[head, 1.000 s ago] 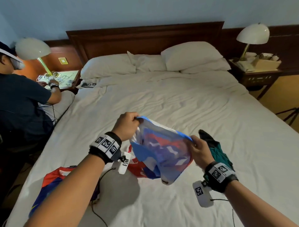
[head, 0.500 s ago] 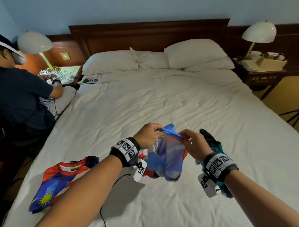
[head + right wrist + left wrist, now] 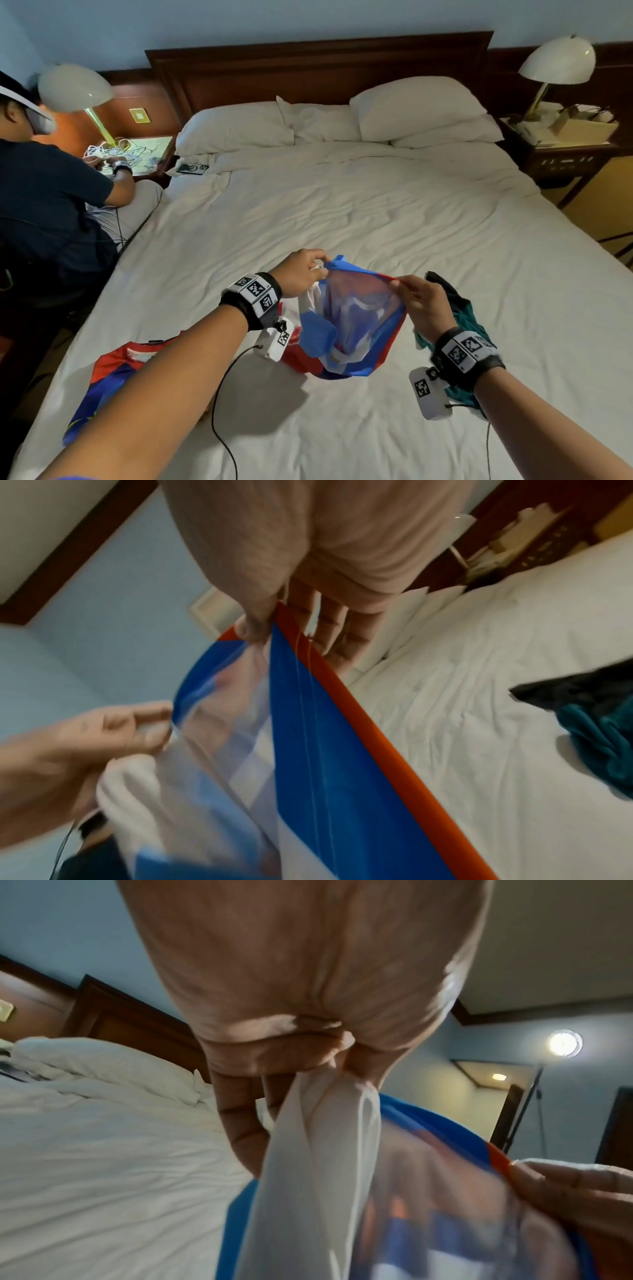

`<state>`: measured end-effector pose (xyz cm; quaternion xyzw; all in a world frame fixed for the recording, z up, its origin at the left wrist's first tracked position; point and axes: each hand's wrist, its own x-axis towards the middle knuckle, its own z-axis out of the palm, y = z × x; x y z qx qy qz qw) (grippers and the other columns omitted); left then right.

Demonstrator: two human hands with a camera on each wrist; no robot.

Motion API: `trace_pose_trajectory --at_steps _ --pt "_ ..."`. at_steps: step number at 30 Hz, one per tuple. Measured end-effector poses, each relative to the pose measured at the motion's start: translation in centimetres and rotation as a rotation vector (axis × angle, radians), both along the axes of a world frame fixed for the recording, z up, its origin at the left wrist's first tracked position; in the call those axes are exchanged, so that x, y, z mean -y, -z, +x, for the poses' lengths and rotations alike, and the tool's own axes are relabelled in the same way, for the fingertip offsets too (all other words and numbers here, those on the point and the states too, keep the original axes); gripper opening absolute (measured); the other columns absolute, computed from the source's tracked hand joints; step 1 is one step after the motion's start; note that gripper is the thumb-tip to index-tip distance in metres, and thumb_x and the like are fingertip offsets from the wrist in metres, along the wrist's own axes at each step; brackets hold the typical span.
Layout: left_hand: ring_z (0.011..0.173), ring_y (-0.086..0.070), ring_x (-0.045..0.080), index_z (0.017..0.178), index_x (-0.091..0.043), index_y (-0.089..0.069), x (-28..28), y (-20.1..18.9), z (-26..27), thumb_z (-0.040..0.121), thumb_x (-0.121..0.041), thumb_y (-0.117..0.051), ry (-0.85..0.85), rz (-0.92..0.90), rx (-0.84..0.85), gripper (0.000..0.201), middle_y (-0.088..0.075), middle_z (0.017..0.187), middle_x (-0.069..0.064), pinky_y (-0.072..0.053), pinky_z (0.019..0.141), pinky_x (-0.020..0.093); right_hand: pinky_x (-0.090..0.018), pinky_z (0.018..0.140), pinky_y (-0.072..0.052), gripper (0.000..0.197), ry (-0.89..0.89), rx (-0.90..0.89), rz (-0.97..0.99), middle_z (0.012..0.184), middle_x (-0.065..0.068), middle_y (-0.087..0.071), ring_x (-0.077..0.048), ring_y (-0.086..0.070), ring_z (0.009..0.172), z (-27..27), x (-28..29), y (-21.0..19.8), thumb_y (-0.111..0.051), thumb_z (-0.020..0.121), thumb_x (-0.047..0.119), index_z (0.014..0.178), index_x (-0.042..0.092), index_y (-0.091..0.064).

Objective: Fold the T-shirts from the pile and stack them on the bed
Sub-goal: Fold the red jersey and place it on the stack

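Observation:
A blue, red and white T-shirt [image 3: 356,318] hangs above the white bed [image 3: 359,212], held up by its top edge. My left hand [image 3: 305,272] pinches the left end of that edge, with white fabric [image 3: 325,1150] bunched under its fingers. My right hand [image 3: 416,296] pinches the right end, thumb on the red hem [image 3: 342,685]. Part of the shirt sags onto the sheet. A dark teal garment [image 3: 455,329] lies crumpled behind my right wrist. Another red and blue T-shirt [image 3: 106,380] lies flat at the near left, partly under my left forearm.
Pillows [image 3: 342,120] line the dark headboard. A person in a dark shirt [image 3: 44,205] sits at the bed's left side by a nightstand with a lamp [image 3: 73,89]. A second lamp [image 3: 558,65] stands on the right nightstand. A dark card [image 3: 191,168] lies near the pillows.
My hands first came together at the shirt's top edge, then drew a little apart again, stretching the edge between them. The head view has shifted, showing more of the flat shirt at left.

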<state>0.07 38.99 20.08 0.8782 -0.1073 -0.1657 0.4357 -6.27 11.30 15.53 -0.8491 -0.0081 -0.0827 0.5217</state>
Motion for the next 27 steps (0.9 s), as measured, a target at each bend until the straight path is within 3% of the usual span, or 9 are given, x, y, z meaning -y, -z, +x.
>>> trace_pose_trajectory --at_steps 2,4,7,9,12,15,17,23,27 --pt "0.069 -0.051 0.012 0.136 -0.019 -0.059 -1.5 0.9 0.2 0.098 -0.007 -0.057 0.001 0.116 -0.049 0.040 -0.059 0.081 0.000 -0.041 0.057 0.017 -0.041 0.057 -0.059 0.025 0.141 -0.048 0.025 0.071 -0.006 -0.070 -0.028 -0.068 0.066 0.8 0.8 0.4 -0.061 0.097 0.039 0.082 0.021 -0.072" --pt "0.074 -0.057 0.021 0.150 -0.016 -0.046 -3.7 2.6 0.8 0.097 -0.004 -0.053 -0.051 0.290 -0.138 0.055 -0.066 0.110 0.018 -0.047 0.055 0.021 -0.038 0.054 -0.061 0.024 0.273 -0.123 0.079 0.079 -0.016 -0.070 -0.033 -0.071 0.071 1.5 1.9 0.8 -0.058 0.101 0.029 0.088 0.014 -0.070" --pt "0.101 -0.067 0.040 0.136 -0.003 -0.056 -6.6 4.4 1.1 0.093 -0.006 -0.052 -0.247 0.661 -0.152 0.043 -0.061 0.132 0.024 -0.059 0.076 0.038 -0.044 0.071 -0.062 0.026 0.479 -0.160 0.036 0.090 -0.015 -0.071 -0.034 -0.070 0.081 2.7 3.2 1.1 -0.052 0.101 0.028 0.100 0.009 -0.070" --pt "0.109 -0.066 0.043 0.119 0.001 -0.063 -8.5 5.2 1.6 0.091 -0.008 -0.057 -0.450 0.710 -0.126 0.030 -0.064 0.125 0.025 -0.056 0.086 0.040 -0.031 0.074 -0.058 0.029 0.579 -0.163 0.086 0.095 -0.014 -0.068 -0.035 -0.066 0.085 3.7 3.7 0.5 -0.048 0.102 0.029 0.104 0.007 -0.068" --pt "0.096 -0.069 0.046 0.103 0.004 -0.066 -10.7 6.0 4.3 0.080 -0.011 -0.061 -0.786 0.393 -0.163 0.028 -0.067 0.113 0.029 -0.061 0.078 0.045 -0.005 0.049 -0.043 0.022 0.638 -0.116 0.200 0.094 -0.015 -0.059 -0.033 -0.060 0.081 5.9 3.6 -1.6 -0.046 0.106 0.018 0.107 0.003 -0.062" --pt "0.078 -0.069 0.041 0.089 0.006 -0.063 -11.2 4.2 8.5 0.082 0.002 -0.060 -0.963 -0.114 -0.138 0.008 -0.069 0.104 0.030 -0.061 0.055 0.041 -0.043 0.060 -0.064 0.019 0.635 -0.034 0.400 0.095 -0.019 -0.066 -0.039 -0.071 0.085 9.7 3.3 -3.5 -0.050 0.105 0.024 0.095 0.013 -0.061" --pt "0.080 -0.070 0.044 0.077 -0.002 -0.063 -10.2 0.7 11.1 0.085 0.004 -0.058 -1.021 -0.401 -0.078 0.012 -0.068 0.092 0.028 -0.061 0.064 0.046 -0.056 0.069 -0.062 0.021 0.594 0.005 0.492 0.092 -0.018 -0.068 -0.037 -0.073 0.081 12.4 3.2 -5.5 -0.051 0.104 0.025 0.085 0.020 -0.060" --pt "0.068 -0.062 0.031 0.081 -0.013 -0.060 -7.6 -9.8 17.9 0.096 -0.004 -0.056 -0.896 -0.701 0.191 0.018 -0.058 0.080 0.015 -0.058 0.069 0.044 -0.049 0.074 -0.062 0.024 0.498 0.227 0.591 0.088 -0.015 -0.067 -0.029 -0.070 0.076 19.2 2.5 -13.6 -0.051 0.104 0.027 0.081 0.025 -0.057" --pt "0.081 -0.069 0.035 0.085 -0.014 -0.063 -7.6 -14.1 19.7 0.090 -0.012 -0.064 -0.830 -0.757 0.326 0.005 -0.068 0.092 0.020 -0.060 0.079 0.049 -0.050 0.072 -0.062 0.023 0.512 0.339 0.582 0.078 -0.002 -0.066 -0.019 -0.065 0.071 21.1 2.9 -17.2 -0.052 0.101 0.035 0.079 0.032 -0.058"
